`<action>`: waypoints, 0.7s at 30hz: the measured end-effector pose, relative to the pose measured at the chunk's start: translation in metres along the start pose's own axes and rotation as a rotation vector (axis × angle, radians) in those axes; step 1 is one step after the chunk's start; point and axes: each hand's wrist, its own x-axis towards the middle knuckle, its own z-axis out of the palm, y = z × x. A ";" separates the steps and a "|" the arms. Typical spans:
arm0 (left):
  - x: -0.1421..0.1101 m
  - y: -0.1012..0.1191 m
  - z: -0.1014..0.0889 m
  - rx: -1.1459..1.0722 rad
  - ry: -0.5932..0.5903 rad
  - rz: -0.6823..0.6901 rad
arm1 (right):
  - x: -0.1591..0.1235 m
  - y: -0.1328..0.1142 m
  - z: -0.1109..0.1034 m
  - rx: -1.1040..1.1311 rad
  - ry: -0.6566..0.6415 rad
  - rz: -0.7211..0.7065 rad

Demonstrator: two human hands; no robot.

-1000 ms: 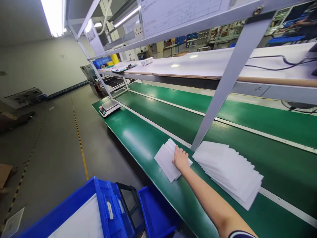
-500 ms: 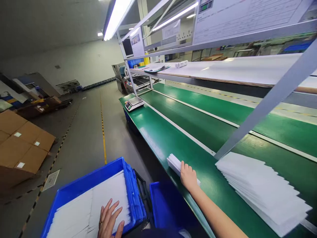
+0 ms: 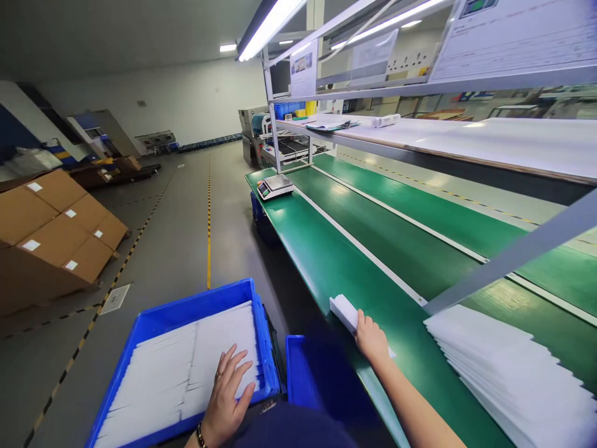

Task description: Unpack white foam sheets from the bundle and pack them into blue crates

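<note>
My right hand [image 3: 372,338] is closed round a small stack of folded white sheets [image 3: 345,312] at the near edge of the green bench [image 3: 303,249]. The fingers wrap over the top of the stack, and its far end sticks out past them. Over the blue crate [image 3: 140,323] at the lower left is my left hand [image 3: 229,387], fingers spread. Rows of white folded sheets [image 3: 163,367] fill that crate. Whether the left fingertips touch them I cannot tell. A fanned pile of white sheets [image 3: 517,373] lies on the bench to the right.
Beneath the bench edge stands a second blue crate [image 3: 317,379]. A scale [image 3: 275,186] sits at the bench's far end. One slanted metal post [image 3: 513,255] crosses the bench at right, below a white shelf [image 3: 443,134]. Cardboard boxes [image 3: 60,230] stand at left.
The view has swung left, so the bench and crates appear further right. My left hand has come further into view over the crate, wrist included. My right hand keeps its hold on the stack.
</note>
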 end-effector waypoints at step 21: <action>0.072 0.009 -0.008 -1.466 0.033 -0.446 | -0.052 -0.130 -0.149 0.875 -0.053 -0.542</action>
